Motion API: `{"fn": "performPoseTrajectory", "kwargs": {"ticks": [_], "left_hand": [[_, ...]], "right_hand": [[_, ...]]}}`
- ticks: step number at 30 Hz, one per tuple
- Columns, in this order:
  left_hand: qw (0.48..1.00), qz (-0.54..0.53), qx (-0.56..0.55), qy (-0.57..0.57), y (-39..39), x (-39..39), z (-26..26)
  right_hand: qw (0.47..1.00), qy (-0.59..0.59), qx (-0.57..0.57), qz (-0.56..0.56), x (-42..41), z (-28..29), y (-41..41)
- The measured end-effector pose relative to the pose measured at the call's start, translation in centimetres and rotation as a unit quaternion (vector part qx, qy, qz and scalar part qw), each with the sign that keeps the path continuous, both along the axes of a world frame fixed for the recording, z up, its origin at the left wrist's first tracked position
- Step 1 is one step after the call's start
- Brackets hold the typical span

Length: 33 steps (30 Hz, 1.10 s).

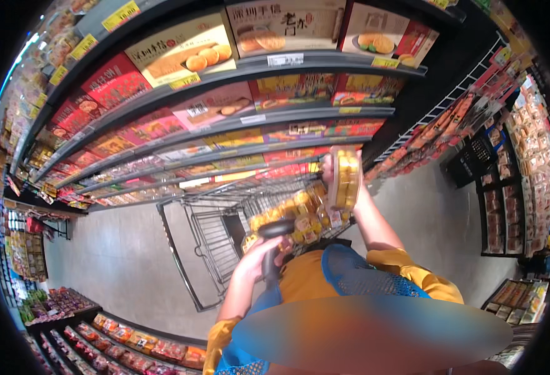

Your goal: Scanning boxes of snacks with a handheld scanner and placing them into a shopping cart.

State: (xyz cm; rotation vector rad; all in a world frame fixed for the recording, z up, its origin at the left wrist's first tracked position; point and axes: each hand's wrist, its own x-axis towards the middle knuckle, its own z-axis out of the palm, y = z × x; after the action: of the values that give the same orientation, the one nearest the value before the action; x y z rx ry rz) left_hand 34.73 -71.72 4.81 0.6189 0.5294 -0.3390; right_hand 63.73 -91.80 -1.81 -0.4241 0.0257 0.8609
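Note:
In my right hand [360, 180] is a clear plastic pack [346, 180] of round golden pastries, held upright above the far right end of a wire shopping cart [209, 234]. My left hand [257, 258] grips the handle of a black handheld device [276, 228] shaped like a barcode scanner, whose blunt head overlaps the cart's load in my view. Several similar packs of yellow pastries [286, 206] and pouches of yellow items [307, 229] lie in the cart. The bottoms of these packs are hidden.
Ahead rise shelves [237, 65] of boxed pastries with price tags. Bagged goods hang on a wire rack [443, 117] to the right, near a black basket [472, 157] with blue handles. Packaged food fills a low display [139, 342] behind left. Grey floor [115, 262] surrounds the cart.

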Motion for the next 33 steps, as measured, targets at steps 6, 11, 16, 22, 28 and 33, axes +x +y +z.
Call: {"fn": "performPoseTrajectory", "kwargs": {"ticks": [6, 11, 16, 22, 28, 33], "left_hand": [[0.996, 0.076, -0.040, -0.004, 1.8, -4.6, -2.7], [0.995, 0.097, -0.025, -0.002, 1.0, -4.5, -2.1], [0.995, 0.094, -0.008, -0.022, 0.4, -5.3, -2.5], [0.990, 0.139, -0.006, -0.029, -0.3, -6.4, -2.6], [0.985, 0.167, 0.038, -0.032, -1.0, -8.6, -3.9], [0.979, 0.201, 0.040, 0.006, -2.4, -9.5, -2.1]], "right_hand": [[0.849, -0.465, -0.085, -0.238, 7.3, 23.5, 0.4], [0.656, -0.674, -0.064, -0.333, 11.0, 41.8, 0.8], [0.417, -0.747, -0.236, -0.460, 9.7, 55.1, 7.6], [0.331, -0.831, -0.243, -0.375, 19.7, 58.0, 13.4], [0.335, -0.850, -0.305, -0.270, 24.3, 55.8, 14.6], [0.374, -0.832, -0.361, -0.194, 27.5, 54.3, 14.2]]}}
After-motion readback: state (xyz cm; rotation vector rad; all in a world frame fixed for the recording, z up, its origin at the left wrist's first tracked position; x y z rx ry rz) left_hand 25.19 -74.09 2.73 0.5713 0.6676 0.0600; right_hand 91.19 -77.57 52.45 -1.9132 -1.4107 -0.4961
